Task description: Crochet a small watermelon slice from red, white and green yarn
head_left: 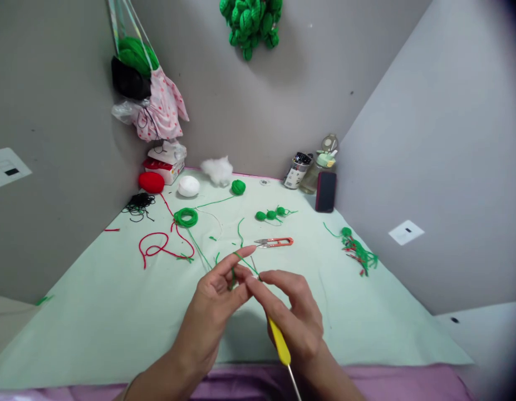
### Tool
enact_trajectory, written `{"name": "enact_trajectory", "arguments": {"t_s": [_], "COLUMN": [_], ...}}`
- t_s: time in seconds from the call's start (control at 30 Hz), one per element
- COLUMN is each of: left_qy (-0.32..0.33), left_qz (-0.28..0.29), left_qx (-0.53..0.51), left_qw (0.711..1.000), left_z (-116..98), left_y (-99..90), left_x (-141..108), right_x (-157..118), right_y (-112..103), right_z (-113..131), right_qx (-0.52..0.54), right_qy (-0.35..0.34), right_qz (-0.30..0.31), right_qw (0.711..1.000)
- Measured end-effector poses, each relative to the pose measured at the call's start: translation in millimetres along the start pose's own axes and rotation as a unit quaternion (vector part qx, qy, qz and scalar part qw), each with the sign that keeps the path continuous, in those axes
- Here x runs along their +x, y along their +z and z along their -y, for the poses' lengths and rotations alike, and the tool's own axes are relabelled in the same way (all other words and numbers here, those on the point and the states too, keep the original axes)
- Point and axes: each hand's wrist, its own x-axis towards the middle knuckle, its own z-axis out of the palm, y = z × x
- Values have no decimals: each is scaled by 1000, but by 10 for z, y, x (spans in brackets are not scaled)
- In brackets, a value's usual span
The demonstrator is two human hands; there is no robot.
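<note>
Yarn (246, 262) is crossing L hand (216, 301), index raised apart, thumb & middle finger pinching it above the table (128, 334); R hand (297, 317) is clamping the hook (279, 341), fingertips together. Slack tension or a bad angle could be dropping the loop, prob. w/o warning.

Prob. a craft corner w/ cloth-covered table (128, 328), yarn balls (151, 182) & thread snips (274, 243)

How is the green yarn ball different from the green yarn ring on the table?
The yarn ball is round and plump, but the yarn ring lies low and flat. The ring has a hole in its middle, and the ball shows none. The ring looks wider than the ball. Both are green.
</note>
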Motion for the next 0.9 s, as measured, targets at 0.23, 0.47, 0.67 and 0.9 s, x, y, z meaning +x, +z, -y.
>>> {"name": "enact_trajectory", "arguments": {"t_s": [0.23, 0.47, 0.67, 0.9], "left_qy": [-62, -9, -85, 9], "left_qz": [25, 2, 24, 13], "left_qx": [-50, 9, -78, 87], "left_qw": [997, 1000, 993, 996], "left_z": [-58, 2, -32, 0], "left_y": [-13, 32, -15, -35], "left_x": [54, 20, 90, 30], "right_x": [173, 151, 127, 173], "right_y": [-31, 14, -67, 7], "right_z": [-29, 9, -64, -60], "right_qx": [274, 153, 190, 341], "right_qy": [203, 109, 152, 245], "right_qz": [-67, -29, -55, -39], "right_qw": [938, 982, 968, 907]}}
